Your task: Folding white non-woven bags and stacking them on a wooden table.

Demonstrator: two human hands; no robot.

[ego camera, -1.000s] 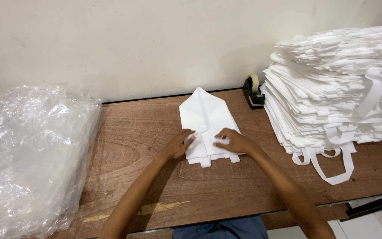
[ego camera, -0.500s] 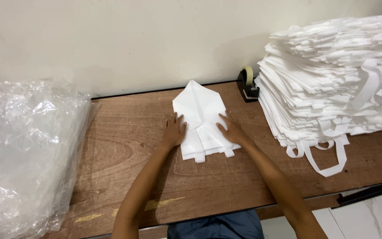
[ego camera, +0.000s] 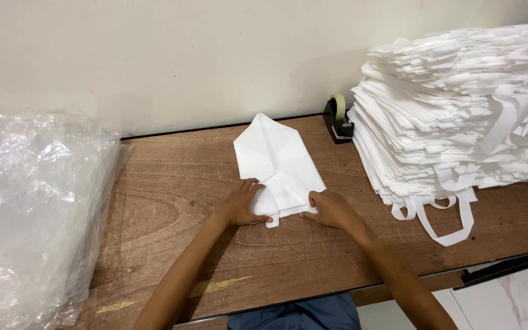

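Both hands flat on the folded white bag point(ego camera: 279, 162), near edge. Left hand point(ego camera: 244, 206) palm-down, fingers loosely spread, pressing the bag's lower-left corner, no grip. Right hand point(ego camera: 331, 209) also pressing, fingers curled at the lower-right edge; can't tell if it pinches a fold. Bag extends away from both hands toward the wall on the wooden table point(ego camera: 172, 201). Stack of white bags point(ego camera: 459, 116) right of right hand, tape dispenser point(ego camera: 338, 119) beyond it. Clear plastic sheeting point(ego camera: 32, 214) well left of left hand.
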